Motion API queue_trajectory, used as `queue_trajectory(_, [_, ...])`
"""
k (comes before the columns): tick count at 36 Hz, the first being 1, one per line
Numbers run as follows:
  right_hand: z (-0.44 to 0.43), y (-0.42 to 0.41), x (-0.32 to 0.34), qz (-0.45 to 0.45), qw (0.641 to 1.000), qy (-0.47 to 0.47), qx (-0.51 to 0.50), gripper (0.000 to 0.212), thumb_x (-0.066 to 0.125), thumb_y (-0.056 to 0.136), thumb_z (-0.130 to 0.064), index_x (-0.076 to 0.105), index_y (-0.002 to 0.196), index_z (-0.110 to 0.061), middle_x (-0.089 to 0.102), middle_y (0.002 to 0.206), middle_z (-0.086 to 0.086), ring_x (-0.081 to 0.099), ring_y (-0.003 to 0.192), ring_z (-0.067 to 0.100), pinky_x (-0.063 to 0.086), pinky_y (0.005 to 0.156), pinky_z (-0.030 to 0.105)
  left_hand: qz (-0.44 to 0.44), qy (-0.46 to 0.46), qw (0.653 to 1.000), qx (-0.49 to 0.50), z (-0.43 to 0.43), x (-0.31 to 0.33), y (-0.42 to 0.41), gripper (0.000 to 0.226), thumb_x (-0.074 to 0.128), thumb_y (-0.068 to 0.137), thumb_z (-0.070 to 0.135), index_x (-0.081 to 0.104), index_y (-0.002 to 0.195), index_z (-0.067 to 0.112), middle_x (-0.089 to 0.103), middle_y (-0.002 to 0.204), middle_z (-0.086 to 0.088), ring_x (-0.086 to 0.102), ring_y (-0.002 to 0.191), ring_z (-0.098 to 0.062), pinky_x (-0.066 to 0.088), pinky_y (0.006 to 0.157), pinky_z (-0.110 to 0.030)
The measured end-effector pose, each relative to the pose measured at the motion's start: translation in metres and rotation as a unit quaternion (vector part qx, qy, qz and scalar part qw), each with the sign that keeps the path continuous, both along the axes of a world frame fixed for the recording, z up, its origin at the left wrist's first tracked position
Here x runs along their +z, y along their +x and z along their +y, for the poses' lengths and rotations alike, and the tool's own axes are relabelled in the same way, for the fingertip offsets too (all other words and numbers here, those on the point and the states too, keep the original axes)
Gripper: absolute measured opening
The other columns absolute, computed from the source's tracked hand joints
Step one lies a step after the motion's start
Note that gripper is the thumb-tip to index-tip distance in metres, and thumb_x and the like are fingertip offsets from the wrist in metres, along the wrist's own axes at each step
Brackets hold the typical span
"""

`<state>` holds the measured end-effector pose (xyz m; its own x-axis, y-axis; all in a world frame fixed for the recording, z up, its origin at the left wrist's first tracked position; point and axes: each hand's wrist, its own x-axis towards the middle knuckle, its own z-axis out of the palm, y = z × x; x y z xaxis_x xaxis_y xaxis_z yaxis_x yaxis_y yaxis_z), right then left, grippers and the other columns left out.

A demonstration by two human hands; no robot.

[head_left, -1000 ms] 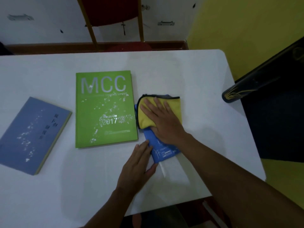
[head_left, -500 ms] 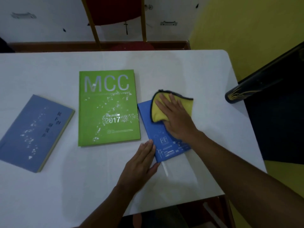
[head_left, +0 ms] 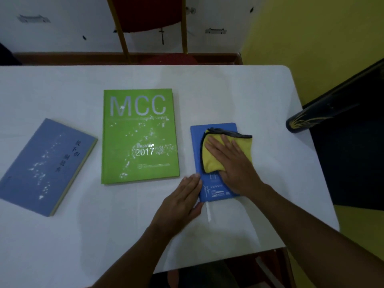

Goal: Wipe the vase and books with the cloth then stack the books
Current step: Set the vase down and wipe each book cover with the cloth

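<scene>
A small blue book (head_left: 208, 187) lies flat on the white table (head_left: 145, 225) at centre right. My right hand (head_left: 232, 163) presses a folded yellow cloth (head_left: 211, 161) flat onto its cover. My left hand (head_left: 182, 202) rests flat against the book's near left corner, steadying it. A large green book (head_left: 139, 136) marked MCC 2017 lies to the left, speckled with white dust. Further left lies a grey-blue book (head_left: 43, 165), also dusty. A dark vase (head_left: 301, 121) with gold leaf markings stands at the table's right edge.
A red chair with gold legs (head_left: 149, 21) stands behind the table's far edge. A dark surface (head_left: 353, 154) sits beyond the table's right edge by the yellow wall. A white ribbon bookmark (head_left: 208, 212) trails from the blue book toward me.
The blue book has turned from slanted to nearly square with the table. My right hand and the cloth have slid over its cover to the middle. My left hand stays at the corner.
</scene>
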<state>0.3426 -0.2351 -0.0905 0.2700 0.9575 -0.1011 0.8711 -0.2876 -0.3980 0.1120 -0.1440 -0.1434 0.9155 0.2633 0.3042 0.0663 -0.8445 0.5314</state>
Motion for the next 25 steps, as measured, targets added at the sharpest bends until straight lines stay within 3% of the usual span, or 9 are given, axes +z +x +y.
queue_trajectory(4, [0.027, 0.018, 0.003, 0.021, 0.998, 0.004, -0.053, 0.087, 0.059, 0.085, 0.005, 0.025, 0.162, -0.019, 0.014, 0.171, -0.003, 0.001, 0.159, 0.029, 0.001, 0.127, 0.050, 0.025, -0.010, 1.000, -0.001, 0.000, 0.002, -0.002, 0.057, 0.056, 0.103, 0.036, 0.051, 0.144, -0.002, 0.044, 0.156, -0.018, 0.042, 0.146, -0.026, 0.040, 0.118, -0.042])
queue_trajectory(7, [0.034, 0.006, -0.001, 0.022, 0.998, 0.011, -0.062, 0.088, 0.056, 0.083, 0.004, 0.026, 0.162, -0.019, 0.015, 0.171, -0.003, 0.000, 0.159, 0.030, 0.000, 0.127, 0.051, 0.032, -0.001, 0.999, 0.006, 0.000, 0.004, -0.001, 0.059, 0.052, 0.104, 0.043, 0.051, 0.145, 0.000, 0.044, 0.156, -0.016, 0.041, 0.146, -0.023, 0.036, 0.119, -0.040])
queue_trajectory(11, [-0.003, -0.031, -0.002, 0.017, 1.000, 0.008, -0.014, 0.096, 0.057, 0.074, -0.008, 0.024, 0.162, -0.023, 0.014, 0.172, -0.006, 0.000, 0.160, 0.027, 0.003, 0.129, 0.049, 0.022, 0.008, 0.999, 0.027, -0.002, 0.004, 0.002, 0.055, 0.060, 0.101, 0.044, 0.062, 0.137, 0.002, 0.055, 0.147, -0.016, 0.052, 0.138, -0.025, 0.046, 0.113, -0.044])
queue_trajectory(17, [-0.069, -0.037, 0.003, 0.031, 0.999, 0.017, -0.031, 0.091, 0.065, 0.077, -0.005, 0.032, 0.160, -0.021, 0.022, 0.170, -0.006, 0.010, 0.159, 0.026, 0.013, 0.127, 0.054, 0.020, 0.014, 0.999, 0.027, -0.003, 0.004, 0.002, 0.058, 0.066, 0.099, 0.040, 0.057, 0.140, 0.001, 0.049, 0.153, -0.015, 0.046, 0.144, -0.024, 0.046, 0.113, -0.044])
queue_trajectory(21, [-0.031, 0.003, 0.001, 0.012, 0.998, 0.002, -0.057, 0.081, 0.052, 0.081, -0.011, 0.031, 0.159, -0.014, 0.022, 0.170, 0.002, 0.010, 0.159, 0.030, 0.011, 0.127, 0.055, 0.013, 0.010, 1.000, 0.027, -0.002, 0.006, 0.002, 0.057, 0.065, 0.099, 0.040, 0.059, 0.139, 0.000, 0.050, 0.152, -0.016, 0.047, 0.143, -0.024, 0.046, 0.113, -0.044])
queue_trajectory(25, [0.039, 0.018, -0.005, 0.006, 0.992, 0.008, -0.126, 0.078, 0.052, 0.086, -0.007, 0.029, 0.160, -0.012, 0.021, 0.170, 0.003, 0.008, 0.158, 0.036, 0.008, 0.127, 0.056, 0.008, 0.015, 1.000, 0.026, -0.001, 0.008, 0.003, 0.056, 0.059, 0.102, 0.043, 0.061, 0.136, -0.001, 0.052, 0.150, -0.017, 0.049, 0.141, -0.025, 0.044, 0.114, -0.043])
